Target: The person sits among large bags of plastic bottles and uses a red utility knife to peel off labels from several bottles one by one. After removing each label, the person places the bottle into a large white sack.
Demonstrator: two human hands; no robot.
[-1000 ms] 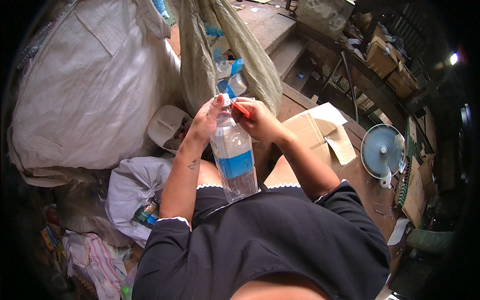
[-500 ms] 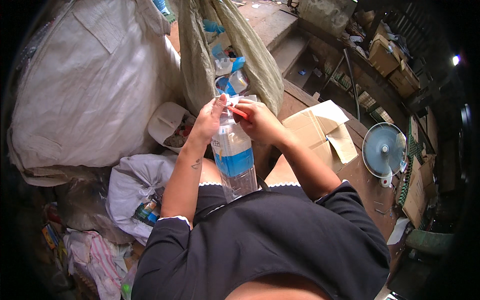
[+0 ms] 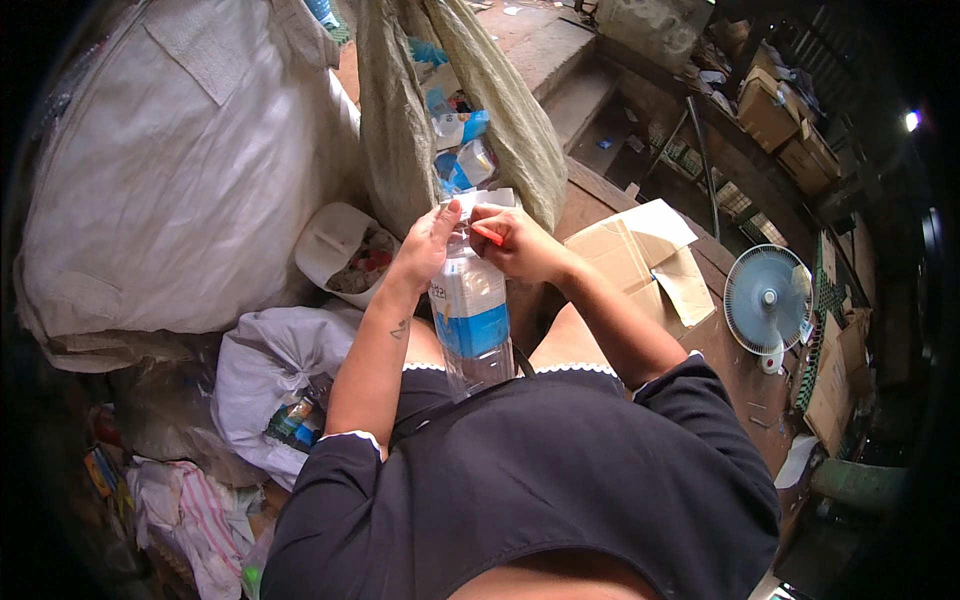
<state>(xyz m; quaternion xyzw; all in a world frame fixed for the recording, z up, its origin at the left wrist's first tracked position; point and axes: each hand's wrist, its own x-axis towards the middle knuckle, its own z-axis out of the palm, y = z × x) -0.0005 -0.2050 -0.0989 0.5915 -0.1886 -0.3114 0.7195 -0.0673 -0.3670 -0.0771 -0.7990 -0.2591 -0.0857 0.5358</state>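
A large clear plastic bottle [image 3: 475, 330] with a blue and white label stands upright between my thighs, its base close to my black shirt. My left hand [image 3: 428, 245] is closed around the bottle's neck end, thumb pointing up. In the fingers of my right hand [image 3: 522, 245] is a slim red-handled tool [image 3: 487, 234], held against the top of the bottle. Its working end is hidden among the fingers, so its exact kind does not show. Just beyond both hands hangs an open greenish woven sack [image 3: 520, 130] with blue-labelled plastic pieces inside.
A huge white woven sack [image 3: 190, 190] fills the left. Beside it sits a white tub [image 3: 330, 240] of small scraps. A smaller white sack [image 3: 265, 370] lies nearer. To the right are a flattened cardboard box [image 3: 625, 260] and a fan [image 3: 768, 298].
Both hands have come slightly nearer to me, and the bottle has shifted slightly to the right. The red-handled tool has turned, and its end now sits behind the fingers.
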